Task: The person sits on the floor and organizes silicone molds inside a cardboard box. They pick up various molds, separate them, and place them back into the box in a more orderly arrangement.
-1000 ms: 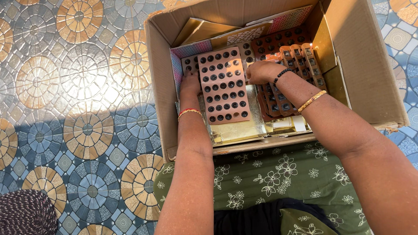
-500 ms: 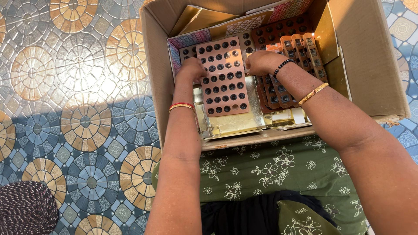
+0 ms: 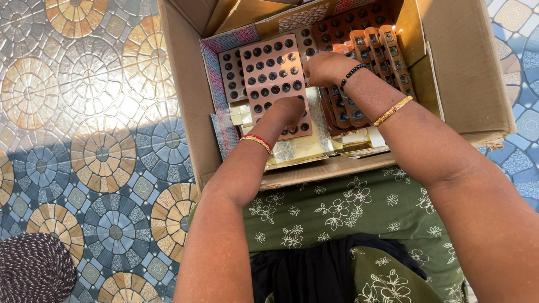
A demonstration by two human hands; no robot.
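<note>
Both hands are down inside an open cardboard box (image 3: 188, 106). Left hand (image 3: 286, 109) lies on the lower part of a copper-coloured perforated tray (image 3: 272, 73), fingers curled over its near end; whether they pinch it or only press on it cannot be told. Right hand (image 3: 323, 66) is closed in a loose fist at the tray's right edge, touching it; its fingertips are hidden.

Tray: flat, rectangular, matte copper-pink, with regular rows of small round holes that look dark. It rests tilted atop the box contents, toward the left-centre. A second similar tray (image 3: 231, 76) shows just beside it on the left. Right of it, narrow orange strips (image 3: 373, 47) with dark square cells stand on edge. Shiny gold foil sheets (image 3: 306, 148) lie beneath, near the box's front wall.

Box sits on a patterned tile floor (image 3: 84, 112).
</note>
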